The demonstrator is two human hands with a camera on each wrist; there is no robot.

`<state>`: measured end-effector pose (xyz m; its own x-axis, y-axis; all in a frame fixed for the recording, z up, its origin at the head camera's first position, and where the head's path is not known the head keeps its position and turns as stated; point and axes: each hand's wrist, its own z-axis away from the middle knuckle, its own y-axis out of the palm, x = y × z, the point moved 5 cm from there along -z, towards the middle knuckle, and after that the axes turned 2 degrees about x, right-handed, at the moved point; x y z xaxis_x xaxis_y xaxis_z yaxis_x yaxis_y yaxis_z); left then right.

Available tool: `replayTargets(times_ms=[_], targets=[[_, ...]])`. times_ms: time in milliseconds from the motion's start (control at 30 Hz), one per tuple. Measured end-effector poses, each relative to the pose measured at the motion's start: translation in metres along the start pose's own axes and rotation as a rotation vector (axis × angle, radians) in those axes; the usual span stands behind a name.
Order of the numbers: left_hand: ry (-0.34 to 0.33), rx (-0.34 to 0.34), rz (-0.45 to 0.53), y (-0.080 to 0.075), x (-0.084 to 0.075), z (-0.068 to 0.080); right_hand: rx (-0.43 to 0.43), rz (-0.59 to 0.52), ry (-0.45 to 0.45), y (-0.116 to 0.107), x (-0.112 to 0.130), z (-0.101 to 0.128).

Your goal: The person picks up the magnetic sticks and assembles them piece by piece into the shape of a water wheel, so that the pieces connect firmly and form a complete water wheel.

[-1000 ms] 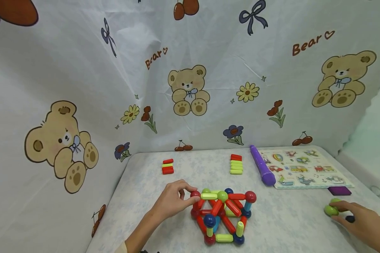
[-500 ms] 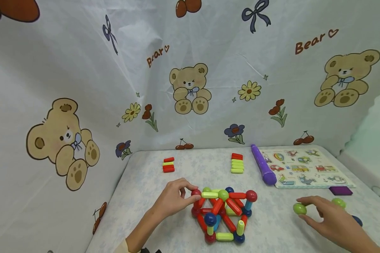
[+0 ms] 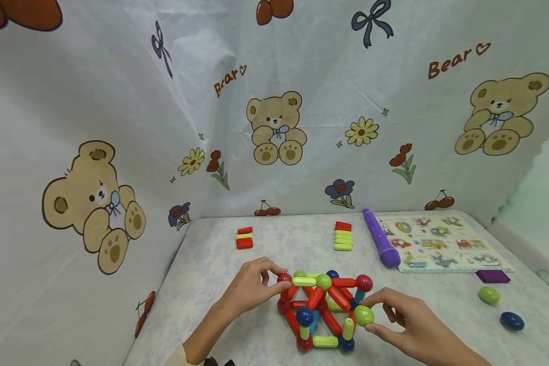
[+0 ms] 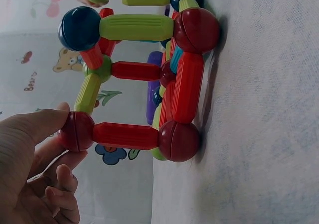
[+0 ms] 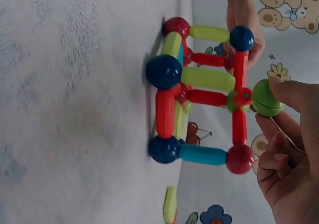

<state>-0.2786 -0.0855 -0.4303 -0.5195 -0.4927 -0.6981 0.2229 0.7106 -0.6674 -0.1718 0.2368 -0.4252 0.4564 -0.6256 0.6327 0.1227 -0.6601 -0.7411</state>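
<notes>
Green ball (image 3: 363,316) moved leftward, pinched in right grip (image 3: 407,321), left grip (image 3: 250,282) pinching red ball (image 4: 79,132), nearby yellow rod (image 3: 348,329) upright

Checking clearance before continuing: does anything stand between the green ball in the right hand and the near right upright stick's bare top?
Nothing visible does. The right hand holds the green ball near the upright stick; the slanting red stick ends close by, apparently not between them.
</notes>
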Motion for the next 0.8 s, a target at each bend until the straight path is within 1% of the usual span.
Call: replayTargets(times_ms=[133,367,567,800], targets=[[-0.001,0.005,-0.003,0.001,0.000,-0.001,0.040,-0.042,0.038,0.011,-0.001,-0.006],[-0.007,0.010,-0.007,0.001,0.000,0.000,0.068,-0.111,0.098,0.020,-0.006,-0.010],[-0.008,0.004,-0.006,-0.001,0.000,-0.001,0.080,-0.215,0.102,0.028,-0.007,-0.015],[-0.002,0.011,-0.008,-0.001,0.001,-0.002,0.081,-0.250,0.097,0.033,-0.007,-0.017]])
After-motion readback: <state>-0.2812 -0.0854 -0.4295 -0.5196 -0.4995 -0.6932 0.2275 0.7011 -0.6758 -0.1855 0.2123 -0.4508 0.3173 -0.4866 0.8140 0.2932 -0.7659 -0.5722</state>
